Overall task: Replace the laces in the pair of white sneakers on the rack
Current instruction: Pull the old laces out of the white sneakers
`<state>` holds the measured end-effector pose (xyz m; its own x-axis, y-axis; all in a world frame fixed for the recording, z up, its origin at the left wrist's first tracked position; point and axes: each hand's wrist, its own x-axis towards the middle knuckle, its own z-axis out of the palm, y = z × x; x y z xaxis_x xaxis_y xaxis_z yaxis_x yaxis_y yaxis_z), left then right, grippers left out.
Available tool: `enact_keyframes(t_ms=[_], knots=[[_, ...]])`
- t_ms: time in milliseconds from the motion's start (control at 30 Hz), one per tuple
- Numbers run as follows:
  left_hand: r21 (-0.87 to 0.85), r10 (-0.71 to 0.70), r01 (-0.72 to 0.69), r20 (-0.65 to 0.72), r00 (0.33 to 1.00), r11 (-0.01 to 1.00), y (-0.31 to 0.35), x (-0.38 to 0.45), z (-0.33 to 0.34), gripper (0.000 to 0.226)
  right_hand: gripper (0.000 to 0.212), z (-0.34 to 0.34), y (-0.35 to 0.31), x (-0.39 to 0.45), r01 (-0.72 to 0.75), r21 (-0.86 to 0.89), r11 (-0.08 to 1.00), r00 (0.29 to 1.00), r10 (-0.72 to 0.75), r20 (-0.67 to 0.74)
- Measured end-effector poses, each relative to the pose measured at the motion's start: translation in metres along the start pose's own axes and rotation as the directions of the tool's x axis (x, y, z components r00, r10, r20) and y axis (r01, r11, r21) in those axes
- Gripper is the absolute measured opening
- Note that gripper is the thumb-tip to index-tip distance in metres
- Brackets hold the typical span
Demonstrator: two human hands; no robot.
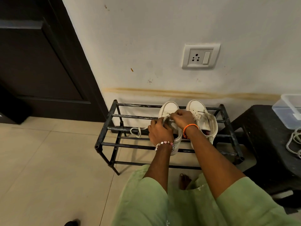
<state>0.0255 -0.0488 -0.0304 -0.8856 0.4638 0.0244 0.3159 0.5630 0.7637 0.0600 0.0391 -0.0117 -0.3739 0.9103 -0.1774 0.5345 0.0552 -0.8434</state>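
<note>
Two white sneakers stand on the top bars of a black metal rack [104, 128], toes toward the wall. My left hand [159, 131] and my right hand [182, 118] are both over the left sneaker [169, 106], pinching its white lace [166, 119] above the eyelets. A loose end of the lace [137, 132] trails left across the rack bars. The right sneaker [197, 108] stands beside it with empty eyelets and its tongue open. The middle of the left sneaker is hidden by my hands.
A black plastic stool [263, 144] stands right of the rack, bearing a clear plastic box [288, 110] and a coil of white cord [293, 142]. A dark door [40, 62] is at left. A wall socket [200, 57] is above the rack. My foot [184, 181] is on the tiled floor.
</note>
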Motion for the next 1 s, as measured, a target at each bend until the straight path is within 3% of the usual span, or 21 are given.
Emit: enact_keyframes(t_ms=[67, 167, 367, 467, 567, 667, 733, 800, 900, 1000], knots=[[-0.001, -0.003, 0.003, 0.005, 1.0, 1.0, -0.001, 0.0, 0.0, 0.029, 0.009, 0.002, 0.0, -0.001, 0.05, -0.183, 0.982, 0.999, -0.045, 0.028], [-0.016, -0.008, 0.008, 0.003, 1.0, 1.0, -0.001, 0.0, 0.002, 0.029, 0.02, 0.003, 0.001, -0.005, 0.096, -0.418, 0.903, 0.986, -0.03, 0.161], [-0.02, -0.02, 0.021, 0.011, 1.0, 1.0, -0.001, -0.002, 0.001, 0.031, 0.024, 0.006, 0.013, -0.01, 0.163, -0.363, 0.917, 0.985, -0.133, 0.106], [0.016, -0.03, 0.03, 0.007, 1.0, 0.999, 0.0, -0.001, 0.0, 0.03, 0.015, 0.008, 0.017, -0.014, 0.199, -0.163, 0.966, 0.979, -0.203, -0.012], [0.028, -0.019, 0.019, -0.011, 1.0, 0.999, 0.0, 0.0, 0.001, 0.03, 0.012, 0.004, 0.013, -0.023, 0.187, 0.207, 0.96, 0.98, -0.168, -0.107], [0.018, 0.009, -0.008, -0.048, 0.999, 1.0, 0.0, -0.003, 0.002, 0.03, 0.028, -0.006, 0.007, -0.03, 0.094, 0.605, 0.79, 0.996, -0.073, -0.059], [0.052, 0.002, -0.001, -0.03, 1.0, 0.999, 0.0, -0.003, 0.001, 0.031, 0.029, -0.011, 0.002, -0.034, -0.004, 0.708, 0.706, 1.0, -0.013, 0.018], [0.069, -0.006, 0.007, -0.016, 1.0, 0.998, 0.0, -0.001, 0.0, 0.033, 0.027, -0.012, -0.001, -0.031, -0.015, 0.638, 0.769, 1.0, 0.021, -0.001], [0.072, -0.012, 0.013, -0.007, 1.0, 0.997, 0.0, -0.003, -0.001, 0.034, 0.008, -0.01, -0.001, -0.021, 0.064, 0.248, 0.967, 0.996, -0.046, -0.077], [0.066, -0.02, 0.02, -0.006, 1.0, 0.998, 0.0, -0.004, 0.0, 0.032, 0.023, -0.01, -0.005, -0.017, 0.147, -0.011, 0.989, 0.988, -0.146, 0.058]])
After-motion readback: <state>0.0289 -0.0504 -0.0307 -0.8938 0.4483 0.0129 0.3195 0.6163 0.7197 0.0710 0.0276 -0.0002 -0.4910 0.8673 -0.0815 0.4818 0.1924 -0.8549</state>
